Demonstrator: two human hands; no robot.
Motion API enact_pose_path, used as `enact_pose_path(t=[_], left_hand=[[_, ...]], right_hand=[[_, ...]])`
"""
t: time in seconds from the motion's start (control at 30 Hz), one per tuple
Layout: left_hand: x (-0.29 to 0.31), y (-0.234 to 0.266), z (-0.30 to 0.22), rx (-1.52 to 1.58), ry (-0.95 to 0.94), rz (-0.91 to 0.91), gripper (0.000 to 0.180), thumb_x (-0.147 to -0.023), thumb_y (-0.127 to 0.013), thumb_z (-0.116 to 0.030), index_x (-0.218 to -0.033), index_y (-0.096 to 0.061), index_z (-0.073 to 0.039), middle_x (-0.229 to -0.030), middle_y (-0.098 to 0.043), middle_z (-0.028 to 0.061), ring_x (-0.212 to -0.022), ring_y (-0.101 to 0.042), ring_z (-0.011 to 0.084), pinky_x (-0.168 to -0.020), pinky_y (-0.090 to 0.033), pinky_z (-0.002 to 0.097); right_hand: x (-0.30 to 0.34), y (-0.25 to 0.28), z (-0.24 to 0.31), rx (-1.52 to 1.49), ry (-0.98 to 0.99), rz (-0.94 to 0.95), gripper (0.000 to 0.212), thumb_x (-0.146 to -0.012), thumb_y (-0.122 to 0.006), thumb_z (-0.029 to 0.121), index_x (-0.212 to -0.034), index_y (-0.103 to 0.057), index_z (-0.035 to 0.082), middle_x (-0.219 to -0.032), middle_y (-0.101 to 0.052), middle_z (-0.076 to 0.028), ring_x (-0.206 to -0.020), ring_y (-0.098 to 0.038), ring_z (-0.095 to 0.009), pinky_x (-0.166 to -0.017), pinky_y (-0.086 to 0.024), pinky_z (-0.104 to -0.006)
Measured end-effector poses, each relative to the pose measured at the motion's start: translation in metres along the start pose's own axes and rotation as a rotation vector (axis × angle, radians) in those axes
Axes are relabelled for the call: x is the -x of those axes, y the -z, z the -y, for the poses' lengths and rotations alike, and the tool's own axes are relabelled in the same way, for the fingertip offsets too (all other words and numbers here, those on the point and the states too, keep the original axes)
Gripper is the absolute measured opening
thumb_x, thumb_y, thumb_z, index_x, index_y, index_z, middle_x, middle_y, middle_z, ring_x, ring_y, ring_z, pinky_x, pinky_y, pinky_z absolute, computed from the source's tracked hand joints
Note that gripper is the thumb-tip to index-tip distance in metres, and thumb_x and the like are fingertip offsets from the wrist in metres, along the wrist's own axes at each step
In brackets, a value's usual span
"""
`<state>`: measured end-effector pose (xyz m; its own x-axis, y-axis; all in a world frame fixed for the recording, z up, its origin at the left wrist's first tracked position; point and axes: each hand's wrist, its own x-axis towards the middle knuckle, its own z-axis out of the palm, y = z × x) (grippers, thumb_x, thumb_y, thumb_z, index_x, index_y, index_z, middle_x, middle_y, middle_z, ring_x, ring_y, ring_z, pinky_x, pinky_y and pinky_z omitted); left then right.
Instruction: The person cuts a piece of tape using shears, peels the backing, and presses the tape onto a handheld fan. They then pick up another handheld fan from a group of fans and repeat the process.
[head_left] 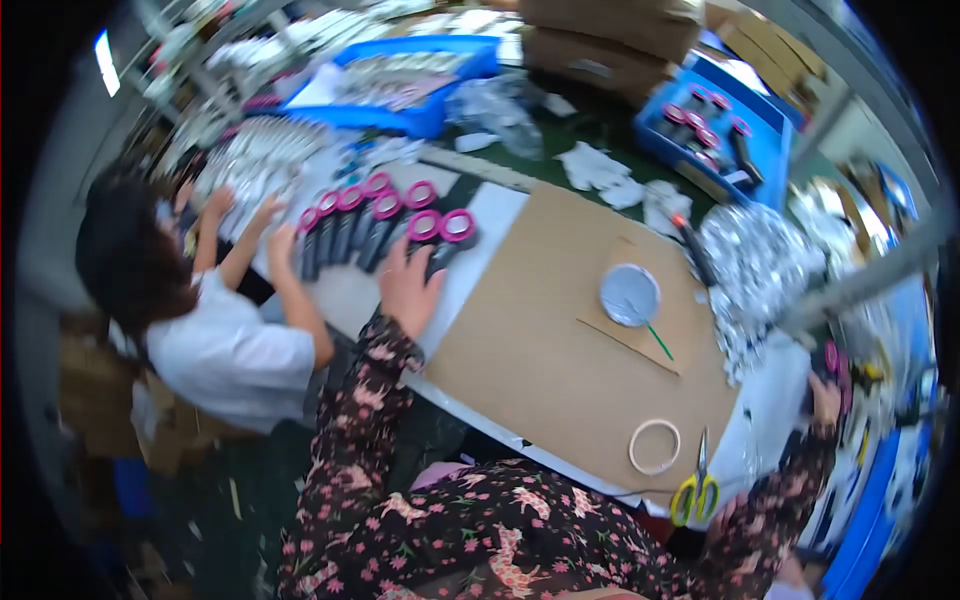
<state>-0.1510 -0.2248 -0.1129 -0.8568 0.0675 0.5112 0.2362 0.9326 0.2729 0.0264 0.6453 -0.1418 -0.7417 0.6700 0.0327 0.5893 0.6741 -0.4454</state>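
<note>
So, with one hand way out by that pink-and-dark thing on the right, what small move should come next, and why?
Perhaps the right hand should bring the pink-and-dark piece in over the brown cardboard: it's right at that piece, while the left hand is by the pink-rimmed black cylinders. Blur hides whether its grip has closed.

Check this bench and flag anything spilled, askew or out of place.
Crumpled white scraps lie scattered beyond the cardboard, looking like litter. The scissors rest close to the near edge, perhaps easily knocked. No spill stands out.
</note>
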Motion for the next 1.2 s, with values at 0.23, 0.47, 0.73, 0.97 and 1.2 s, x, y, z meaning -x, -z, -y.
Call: enact_pose_path(t=[0.23, 0.47, 0.73, 0.97, 1.2], left_hand=[[-0.002, -0.004, 0.005, -0.044, 0.07, 0.026, 0.05, -0.088, -0.076, -0.028, -0.132, -0.062, -0.011, -0.15, -0.047, 0.0221, -0.138, -0.046, 0.0415, -0.109, -0.042, 0.0548], [0.002, -0.005, 0.012, -0.035, 0.073, 0.045, 0.051, -0.089, -0.076, -0.029, -0.134, -0.061, -0.01, -0.151, -0.046, 0.0227, -0.14, -0.045, 0.0412, -0.112, -0.039, 0.0551], [-0.013, -0.01, 0.008, 0.123, 0.016, 0.076, 0.048, -0.09, -0.074, -0.028, -0.131, -0.063, -0.006, -0.144, -0.054, 0.0234, -0.138, -0.047, 0.0422, -0.112, -0.038, 0.0547], [-0.029, 0.036, -0.037, 0.285, -0.109, -0.048, 0.037, -0.098, -0.069, -0.02, -0.13, -0.064, -0.001, -0.143, -0.059, 0.0218, -0.134, -0.054, 0.0366, -0.116, -0.038, 0.0443], [-0.024, 0.067, -0.13, 1.183, -0.046, 0.302, 0.046, -0.105, -0.062, -0.021, -0.145, -0.053, 0.0, -0.153, -0.051, 0.0197, -0.142, -0.049, 0.0277, -0.118, -0.038, 0.0417]], right_hand=[[-0.024, -0.03, 0.001, -0.068, -0.037, -0.07, 0.062, -0.085, -0.08, 0.048, -0.107, -0.074, -0.01, -0.095, -0.076, -0.016, -0.084, -0.066, -0.021, -0.084, -0.051, -0.0345], [0.02, -0.004, 0.078, -0.29, 0.157, -0.115, 0.054, -0.092, -0.076, 0.042, -0.11, -0.073, -0.009, -0.097, -0.076, -0.014, -0.083, -0.062, -0.018, -0.081, -0.05, -0.0347], [0.2, 0.023, 0.316, -0.534, 0.156, 0.096, 0.034, -0.099, -0.072, 0.027, -0.119, -0.075, -0.001, -0.095, -0.069, 0.003, -0.079, -0.056, -0.006, -0.066, -0.046, -0.023], [0.255, -0.017, 0.41, -0.461, 0.592, -0.067, 0.047, -0.078, -0.089, 0.027, -0.109, -0.072, -0.004, -0.121, -0.065, -0.026, -0.107, -0.067, -0.032, -0.091, -0.053, -0.0358], [0.319, -0.037, 0.416, -0.292, 0.958, -0.244, 0.05, -0.067, -0.093, 0.024, -0.109, -0.075, 0.003, -0.144, -0.051, -0.028, -0.123, -0.058, -0.042, -0.1, -0.049, -0.0462]])
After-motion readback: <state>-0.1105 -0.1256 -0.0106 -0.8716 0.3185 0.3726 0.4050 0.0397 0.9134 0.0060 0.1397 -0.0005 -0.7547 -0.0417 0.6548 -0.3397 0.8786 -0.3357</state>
